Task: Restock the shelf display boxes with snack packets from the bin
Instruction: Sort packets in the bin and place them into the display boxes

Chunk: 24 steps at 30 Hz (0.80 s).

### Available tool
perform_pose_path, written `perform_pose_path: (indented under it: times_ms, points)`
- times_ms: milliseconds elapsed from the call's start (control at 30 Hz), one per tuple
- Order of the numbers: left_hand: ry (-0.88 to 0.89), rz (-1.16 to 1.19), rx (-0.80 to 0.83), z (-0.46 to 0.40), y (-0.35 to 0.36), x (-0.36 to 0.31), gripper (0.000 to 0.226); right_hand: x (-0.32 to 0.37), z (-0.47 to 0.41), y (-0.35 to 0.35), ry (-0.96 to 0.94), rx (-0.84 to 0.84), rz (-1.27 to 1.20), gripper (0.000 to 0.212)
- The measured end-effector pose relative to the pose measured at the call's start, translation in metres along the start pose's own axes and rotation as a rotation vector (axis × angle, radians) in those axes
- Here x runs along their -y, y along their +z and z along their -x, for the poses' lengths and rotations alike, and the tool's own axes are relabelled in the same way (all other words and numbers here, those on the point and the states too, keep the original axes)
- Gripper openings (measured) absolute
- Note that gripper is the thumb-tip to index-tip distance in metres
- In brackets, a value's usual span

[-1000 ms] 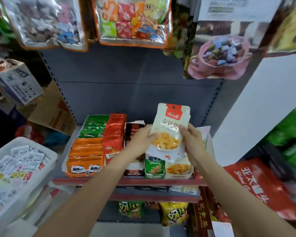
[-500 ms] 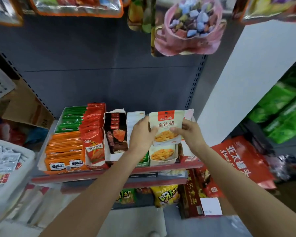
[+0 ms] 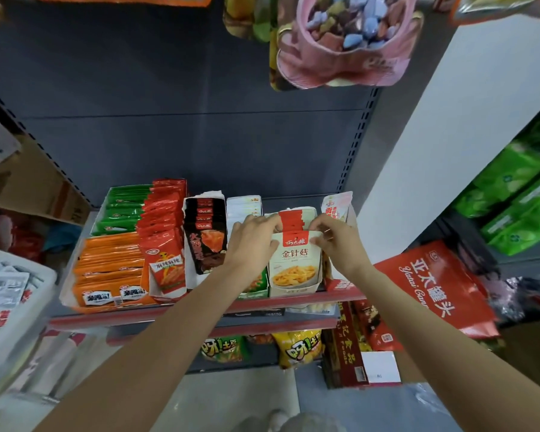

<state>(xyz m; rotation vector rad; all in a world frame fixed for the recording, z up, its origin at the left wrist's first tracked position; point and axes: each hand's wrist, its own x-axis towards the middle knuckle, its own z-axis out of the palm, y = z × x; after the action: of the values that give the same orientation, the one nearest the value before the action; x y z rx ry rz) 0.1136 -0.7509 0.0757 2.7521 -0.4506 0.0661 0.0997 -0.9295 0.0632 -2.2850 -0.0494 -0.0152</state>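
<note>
Head view: left hand (image 3: 252, 235) and right hand (image 3: 332, 236) pinch the top corners of a cream, red-banded enoki mushroom packet (image 3: 294, 260), standing front-most in its display box (image 3: 293, 286) at the shelf's right. Likely light, limp and slippery; corners grip best.

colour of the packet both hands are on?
Cream packet with a red top band; head view.

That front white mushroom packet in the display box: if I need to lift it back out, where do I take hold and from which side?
Take the white mushroom packet by its red-printed top edge, coming from above. It stands upright in the display box, whose front lip covers its bottom, and neighbouring packets crowd both sides, so only the top edge is free. The left hand and right hand already pinch its upper corners.
</note>
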Motion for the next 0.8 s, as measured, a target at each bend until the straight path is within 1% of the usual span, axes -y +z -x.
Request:
perform_pose_path:
  times_ms: [100,233,333,400,500,633,700,800]
  points:
    - [0.06,-0.073,0.002,-0.001,0.001,-0.001,0.02,-0.001,-0.002,-0.001,-0.051,-0.013,0.237,0.007]
    - [0.058,-0.12,0.045,-0.007,0.003,-0.001,0.027,0.003,-0.004,0.0,-0.047,0.013,0.428,0.018]
    - [0.055,-0.038,0.012,-0.006,-0.004,0.002,0.024,0.018,-0.007,0.002,-0.091,-0.039,0.411,0.02]
    - [0.029,0.059,-0.045,-0.001,-0.016,0.009,0.024,0.036,-0.009,0.008,-0.134,-0.066,0.323,0.017]
    - [-0.014,0.146,-0.125,0.012,-0.039,0.033,0.022,0.067,-0.014,0.027,-0.174,-0.045,0.187,0.015]
    - [-0.19,0.245,-0.225,0.046,-0.073,0.09,0.012,0.117,-0.024,0.073,-0.209,0.04,0.153,0.019]
    - [-0.346,0.283,-0.267,0.07,-0.087,0.132,0.008,0.146,-0.027,0.104,-0.22,0.091,0.128,0.019]
    - [-0.579,0.371,-0.352,0.114,-0.104,0.206,0.014,0.193,-0.028,0.164,-0.258,0.149,0.072,0.018]
